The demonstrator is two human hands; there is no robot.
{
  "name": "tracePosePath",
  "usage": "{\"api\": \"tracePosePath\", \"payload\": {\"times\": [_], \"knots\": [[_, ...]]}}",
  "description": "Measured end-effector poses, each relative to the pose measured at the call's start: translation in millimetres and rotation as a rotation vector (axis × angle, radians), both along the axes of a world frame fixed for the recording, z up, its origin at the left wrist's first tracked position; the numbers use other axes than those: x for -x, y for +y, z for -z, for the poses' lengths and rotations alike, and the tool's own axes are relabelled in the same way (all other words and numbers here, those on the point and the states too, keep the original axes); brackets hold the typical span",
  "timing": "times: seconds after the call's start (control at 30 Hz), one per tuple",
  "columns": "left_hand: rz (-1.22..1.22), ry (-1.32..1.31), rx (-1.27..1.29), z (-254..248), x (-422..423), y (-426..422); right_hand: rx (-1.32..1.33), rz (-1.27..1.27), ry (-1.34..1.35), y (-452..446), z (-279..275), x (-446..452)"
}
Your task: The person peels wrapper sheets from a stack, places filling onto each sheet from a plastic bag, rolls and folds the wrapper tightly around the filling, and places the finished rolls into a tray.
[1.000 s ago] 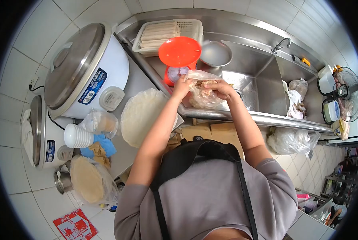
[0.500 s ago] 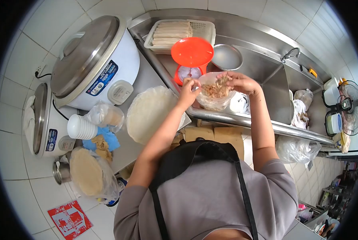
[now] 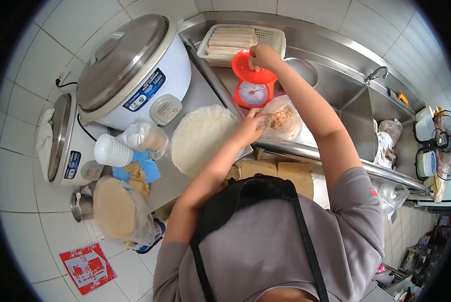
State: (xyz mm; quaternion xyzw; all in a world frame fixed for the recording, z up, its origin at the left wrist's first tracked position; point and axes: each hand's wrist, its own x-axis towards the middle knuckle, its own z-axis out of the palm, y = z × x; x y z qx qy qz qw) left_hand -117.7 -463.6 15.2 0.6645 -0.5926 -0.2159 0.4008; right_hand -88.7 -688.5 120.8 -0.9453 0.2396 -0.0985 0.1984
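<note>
My right hand [image 3: 266, 57] is over the red pan [image 3: 256, 76] of a kitchen scale [image 3: 253, 93], its fingers closed around a clump of shredded filling [image 3: 253, 65]. The filling is at the pan's surface; part of it is hidden by the hand. My left hand [image 3: 253, 127] is closed on the rim of a clear plastic bag [image 3: 290, 132], which holds more of the pale orange-brown filling. To the left of that hand, a stack of thin round wrappers [image 3: 203, 141] lies on the steel counter.
Behind the scale, a white basket [image 3: 271, 40] holds rows of rolled wrappers [image 3: 231, 40]. A metal bowl [image 3: 306, 73] stands beside the sink [image 3: 351, 110]. On the left are a large rice cooker [image 3: 134, 80], stacked white cups [image 3: 109, 150] and a blue cloth [image 3: 147, 170].
My right hand has moved from the bag up and left to the scale pan with filling. My left hand has moved down to the bag's rim. The scale's needle has turned, and the view has shifted.
</note>
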Motion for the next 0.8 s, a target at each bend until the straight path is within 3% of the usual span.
{"api": "tracePosePath", "payload": {"times": [0.1, 0.2, 0.5, 0.8], "knots": [[-0.003, -0.001, 0.042, 1.2, -5.6, 6.2, 0.013, 0.02, 0.082, -0.6, -9.5, 1.2], [-0.033, -0.028, 0.089, 1.6, -6.8, 9.7, 0.156, -0.007, -0.044, -3.0, -10.1, 4.9], [-0.083, 0.102, 0.04, -14.8, -4.9, 15.0, 0.035, 0.033, -0.134, 4.3, -21.7, 29.6], [-0.103, 0.096, 0.064, -10.3, -22.7, 36.1, -0.075, -0.154, -0.273, 2.8, -17.4, 53.0]]}}
